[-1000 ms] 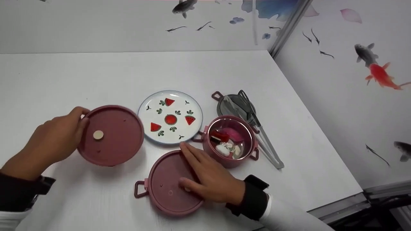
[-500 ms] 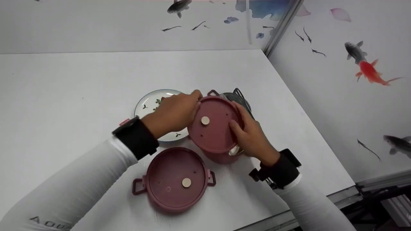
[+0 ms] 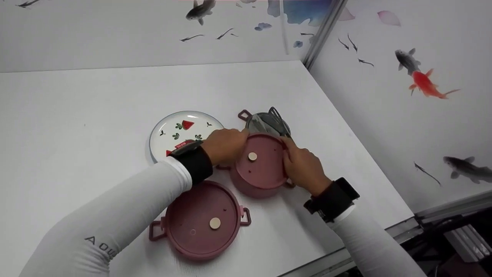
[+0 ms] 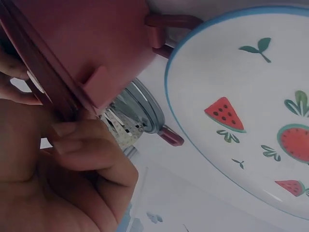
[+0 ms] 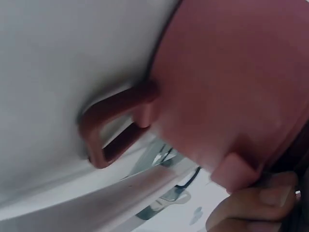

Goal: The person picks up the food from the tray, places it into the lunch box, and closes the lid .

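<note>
Both hands, left hand and right hand, grasp the round maroon plastic lid, seated on the maroon two-handled pot; pressing down looks unfinished.

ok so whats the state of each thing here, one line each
pink pot: upright, covered by the lid
lid: on the pot, held at both edges
left hand: grips the lid's left edge
right hand: grips the lid's right edge
second pink container: closed, untouched
watermelon plate: flat, empty

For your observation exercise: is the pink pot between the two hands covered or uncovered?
Covered: a pink lid sits over the pink pot, hiding its inside, with the left hand and right hand gripping its rim.
</note>
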{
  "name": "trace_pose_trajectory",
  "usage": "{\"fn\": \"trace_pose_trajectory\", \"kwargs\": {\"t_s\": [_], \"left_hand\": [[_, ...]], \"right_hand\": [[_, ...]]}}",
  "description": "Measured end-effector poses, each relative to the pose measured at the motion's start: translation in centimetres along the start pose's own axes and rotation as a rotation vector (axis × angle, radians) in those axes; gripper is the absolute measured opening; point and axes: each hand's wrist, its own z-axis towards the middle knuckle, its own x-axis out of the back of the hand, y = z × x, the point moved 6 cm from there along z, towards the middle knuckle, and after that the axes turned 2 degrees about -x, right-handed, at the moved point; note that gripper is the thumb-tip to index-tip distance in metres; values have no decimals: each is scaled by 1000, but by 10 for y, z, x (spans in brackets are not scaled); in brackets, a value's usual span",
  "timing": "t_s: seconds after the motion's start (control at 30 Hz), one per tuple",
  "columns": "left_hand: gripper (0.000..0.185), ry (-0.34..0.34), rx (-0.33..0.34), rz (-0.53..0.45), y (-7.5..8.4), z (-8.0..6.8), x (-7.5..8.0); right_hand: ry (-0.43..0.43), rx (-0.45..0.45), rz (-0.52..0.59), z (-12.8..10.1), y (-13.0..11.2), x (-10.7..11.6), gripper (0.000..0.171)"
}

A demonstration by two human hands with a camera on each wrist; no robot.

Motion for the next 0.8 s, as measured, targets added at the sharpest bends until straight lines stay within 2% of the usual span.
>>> {"fn": "trace_pose_trajectory", "kwargs": {"t_s": [0.13, 0.27, 0.37, 0.4, 0.47, 0.6, 0.8], "left_hand": [[17, 39, -40, 38, 0, 0, -4], [17, 114, -91, 110, 5, 2, -4], [19, 143, -96, 170, 6, 6, -9], [21, 143, -92, 189, 6, 8, -11], [26, 134, -91, 225, 6, 12, -17], [32, 119, -101, 266, 7, 16, -23], [34, 142, -107, 294, 8, 16, -25]], "right_hand": [[27, 5, -74, 1, 1, -1, 34], [173, 60, -154, 3, -5, 6, 31], [253, 139, -154, 4, -18, 6, 39], [246, 174, -146, 4, -23, 3, 42], [181, 222, -105, 5, -30, -6, 50], [60, 255, -53, 5, -34, -20, 58], [52, 254, -92, 5, -32, -29, 61]]}}
